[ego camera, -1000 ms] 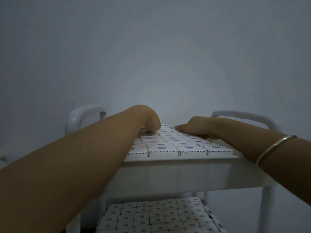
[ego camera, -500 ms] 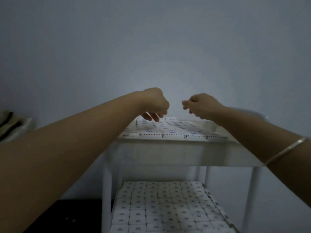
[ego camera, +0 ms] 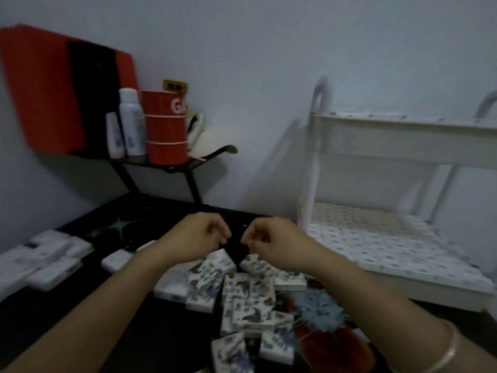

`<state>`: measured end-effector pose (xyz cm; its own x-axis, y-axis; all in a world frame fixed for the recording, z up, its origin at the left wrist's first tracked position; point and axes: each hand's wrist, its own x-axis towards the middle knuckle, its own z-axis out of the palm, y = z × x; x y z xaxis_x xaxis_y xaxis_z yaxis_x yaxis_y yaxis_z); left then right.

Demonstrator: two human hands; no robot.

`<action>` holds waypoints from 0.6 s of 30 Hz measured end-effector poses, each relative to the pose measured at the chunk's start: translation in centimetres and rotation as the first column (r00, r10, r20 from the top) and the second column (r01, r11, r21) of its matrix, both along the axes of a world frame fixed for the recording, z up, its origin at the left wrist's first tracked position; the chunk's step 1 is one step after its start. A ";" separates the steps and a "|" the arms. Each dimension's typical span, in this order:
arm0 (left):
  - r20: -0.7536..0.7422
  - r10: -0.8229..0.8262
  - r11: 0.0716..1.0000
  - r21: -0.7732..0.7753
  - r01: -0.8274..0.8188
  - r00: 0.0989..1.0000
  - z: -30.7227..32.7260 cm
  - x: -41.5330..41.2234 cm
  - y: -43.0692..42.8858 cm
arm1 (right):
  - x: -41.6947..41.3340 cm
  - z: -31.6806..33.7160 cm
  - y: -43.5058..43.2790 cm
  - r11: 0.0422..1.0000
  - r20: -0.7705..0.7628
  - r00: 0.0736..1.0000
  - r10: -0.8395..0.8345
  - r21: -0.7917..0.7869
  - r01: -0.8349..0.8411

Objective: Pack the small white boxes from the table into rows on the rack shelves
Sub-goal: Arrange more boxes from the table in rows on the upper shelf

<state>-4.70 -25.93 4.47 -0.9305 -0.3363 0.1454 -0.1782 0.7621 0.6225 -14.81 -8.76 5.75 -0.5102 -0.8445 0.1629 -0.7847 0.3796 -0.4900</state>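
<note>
A jumbled pile of small white boxes lies on the dark table, and just above its far edge the left hand and right hand hover close together, fingers curled in, gripping nothing. Further right, the white rack holds packed rows on its lower shelf.

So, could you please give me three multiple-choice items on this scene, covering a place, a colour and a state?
1. Where is the rack? A right of the pile; B left of it; C on it.
2. What colour is the can? A blue; B red; C green.
3. The rack's lower shelf is: A bare; B covered with boxes; C holding cups.
Answers: 1 A, the rack stands right of the pile; 2 B, the can is plainly red; 3 B, boxes lie in rows across it.
</note>
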 end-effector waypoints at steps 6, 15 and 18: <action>0.014 0.116 0.984 -0.138 -0.113 0.993 -6.9 4.4 -7.0 | -0.6 -7.2 -7.5 0.939 -0.166 0.986 0.008 0.341 0.049; 0.083 0.111 0.875 -0.481 -0.058 0.990 -9.2 1.9 -10.1 | -2.5 -8.2 -10.3 0.837 -0.086 0.988 -0.126 0.526 0.153; 0.231 0.120 0.846 -0.533 0.023 0.966 -8.5 1.1 -10.3 | -1.9 -8.5 -10.2 0.844 -0.074 0.984 -0.161 0.506 0.176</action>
<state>-3.62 -36.23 -4.06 -0.9437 -0.3201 0.0832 -0.3160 0.9469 0.0590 -16.74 -18.98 -2.75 -0.6542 -0.7140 -0.2495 -0.6958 0.6975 -0.1713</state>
